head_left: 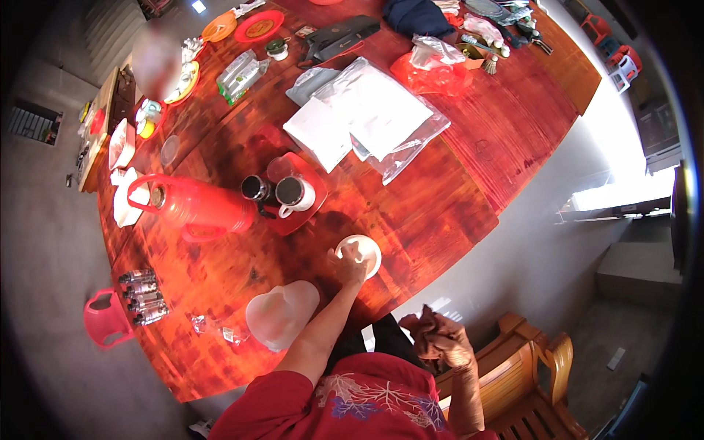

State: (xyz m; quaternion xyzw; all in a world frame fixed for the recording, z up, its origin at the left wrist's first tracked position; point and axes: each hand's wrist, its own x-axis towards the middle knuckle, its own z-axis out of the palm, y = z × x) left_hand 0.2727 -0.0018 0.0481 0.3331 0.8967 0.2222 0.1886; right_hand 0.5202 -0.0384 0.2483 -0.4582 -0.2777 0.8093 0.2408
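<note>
My left hand (pixel 347 265) reaches over the table to a round white bowl (pixel 372 255). Its fingers lie at the bowl's left rim, some inside and some outside, gripping it. Close to my body, past the table's edge, my right hand (pixel 453 345) is closed around a crumpled dark brown cloth (pixel 423 330). Left of my left forearm, a translucent whitish plastic container or bag (pixel 282 315) sits on the table. A white mug with a dark inside (pixel 295 195) and a black cup (pixel 255 188) stand beyond the bowl, on a red tray (pixel 317 176).
A red thermos (pixel 202 209) stands at the left. White papers in plastic (pixel 370 110) and a red plastic bag (pixel 433 73) lie farther back. Several small bottles (pixel 144 297) are at the left edge near a pink stool (pixel 106 319). A wooden chair (pixel 513 367) is at my right.
</note>
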